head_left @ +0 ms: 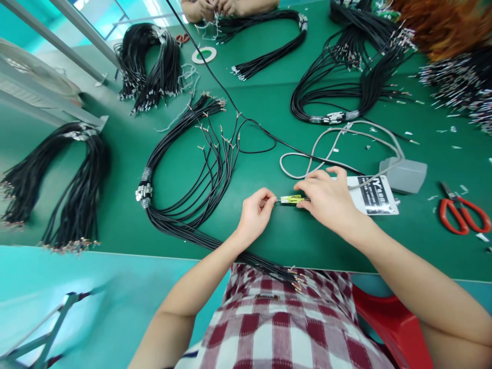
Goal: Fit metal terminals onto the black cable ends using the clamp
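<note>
My left hand (255, 214) is closed in a pinch at the table's middle. What sits between its fingertips is too small to make out. Just right of it is a small, slim yellow-green piece (291, 199) with a pale left end and dark marks. Thumb and fingers of my right hand (326, 197) close on its right end. Beneath and beyond that hand lies a white card with black print (378, 196). To the left, a bundle of black cables (172, 220) curves round, banded with clear wrap and metal pieces, its bare copper ends fanned out.
Red-handled cutters (459, 212) lie at the right. Beside the card is a grey box (409, 174) with a looped grey cord (319, 136). More black cable bundles (149, 61) lie around the green table (265, 105). Across it, another person's hands (219, 7) handle cables near a tape roll (204, 55).
</note>
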Demonstrator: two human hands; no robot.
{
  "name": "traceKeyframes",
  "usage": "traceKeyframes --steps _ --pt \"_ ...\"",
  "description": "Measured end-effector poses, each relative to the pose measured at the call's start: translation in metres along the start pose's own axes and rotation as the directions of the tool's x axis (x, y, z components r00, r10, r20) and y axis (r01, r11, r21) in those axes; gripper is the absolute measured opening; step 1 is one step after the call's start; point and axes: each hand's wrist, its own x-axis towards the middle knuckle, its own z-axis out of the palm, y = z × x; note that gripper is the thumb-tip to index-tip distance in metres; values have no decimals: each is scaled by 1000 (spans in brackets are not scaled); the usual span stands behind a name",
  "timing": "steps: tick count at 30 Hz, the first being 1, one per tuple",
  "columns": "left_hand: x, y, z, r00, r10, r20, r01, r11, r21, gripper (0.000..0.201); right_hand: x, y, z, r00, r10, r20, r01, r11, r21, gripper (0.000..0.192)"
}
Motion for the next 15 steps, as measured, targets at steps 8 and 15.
traceKeyframes --steps 8,15 --pt "0 3 2 999 45 -15 -43 992 115 16 6 -1 8 990 -106 98 118 986 -121 8" --pt "4 1 7 994 112 -9 -106 960 258 17 3 -2 13 991 -130 42 135 979 -155 14"
